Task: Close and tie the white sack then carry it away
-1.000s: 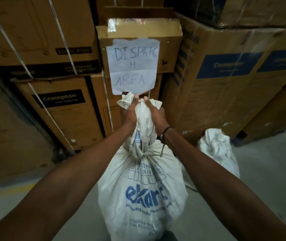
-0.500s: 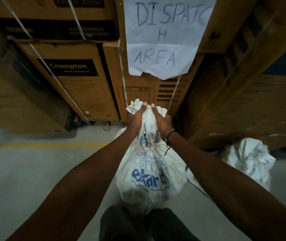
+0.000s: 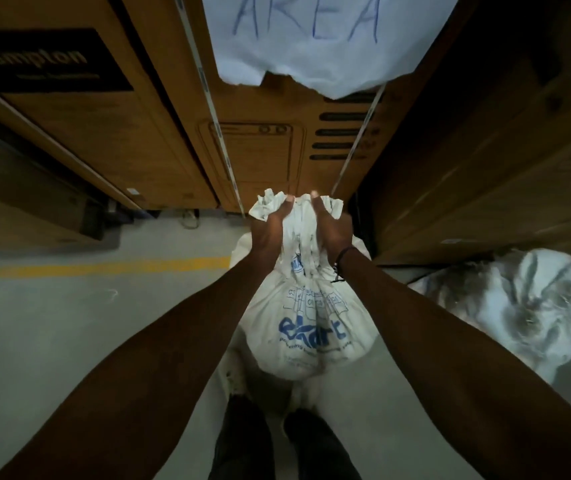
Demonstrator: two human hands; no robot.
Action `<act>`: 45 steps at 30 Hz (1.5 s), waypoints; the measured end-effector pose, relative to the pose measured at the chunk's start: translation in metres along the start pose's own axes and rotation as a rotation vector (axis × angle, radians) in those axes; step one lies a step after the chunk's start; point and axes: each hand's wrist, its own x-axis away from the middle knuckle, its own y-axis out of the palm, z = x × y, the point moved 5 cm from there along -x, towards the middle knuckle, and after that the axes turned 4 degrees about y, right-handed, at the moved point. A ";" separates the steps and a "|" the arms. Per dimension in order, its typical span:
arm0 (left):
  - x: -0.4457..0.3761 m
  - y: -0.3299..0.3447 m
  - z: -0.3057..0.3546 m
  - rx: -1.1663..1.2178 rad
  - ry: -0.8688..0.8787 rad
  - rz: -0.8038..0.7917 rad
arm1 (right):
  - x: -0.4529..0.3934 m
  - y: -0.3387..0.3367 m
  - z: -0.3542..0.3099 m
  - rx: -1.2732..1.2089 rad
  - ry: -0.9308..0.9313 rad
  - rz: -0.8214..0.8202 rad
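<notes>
Sack Arriving at Dispatch Stack, Both Hands Clamped on Its Neck

Hands are doing all the work here: the left hand [image 3: 270, 225] and the right hand [image 3: 334, 226] are each gripping the gathered neck of the white sack [image 3: 306, 327], fingers curled round the bunched cloth above the tie. The sack is hanging in front of the person's legs, over the grey floor [image 3: 69, 334], close to the strapped cardboard boxes [image 3: 159, 140] and under the paper sign [image 3: 318, 39] reading "AREA". A second white sack [image 3: 519, 306] is lying just to the right, against the boxes.

Whether the bottom is touching the floor cannot be told. The tying looks done, so the carrying seems nearly over. Setting it down well probably means lowering it straight, keeping both grips closed until the weight is resting, and placing it beside the other sack without snagging the box straps.
</notes>
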 end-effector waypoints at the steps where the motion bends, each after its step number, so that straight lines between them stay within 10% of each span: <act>1: -0.005 0.004 -0.005 0.006 -0.005 -0.021 | -0.008 -0.003 -0.001 0.002 -0.020 0.012; 22: -0.015 0.026 -0.148 -0.288 0.032 -0.313 | -0.070 -0.074 0.129 0.118 -0.074 0.063; 31: 0.060 -0.004 -0.118 -0.532 -0.192 -0.323 | -0.001 -0.137 0.104 0.133 -0.059 0.045; 45: 0.279 -0.081 0.008 -0.879 0.100 -0.146 | 0.219 -0.214 0.074 0.250 -0.221 0.015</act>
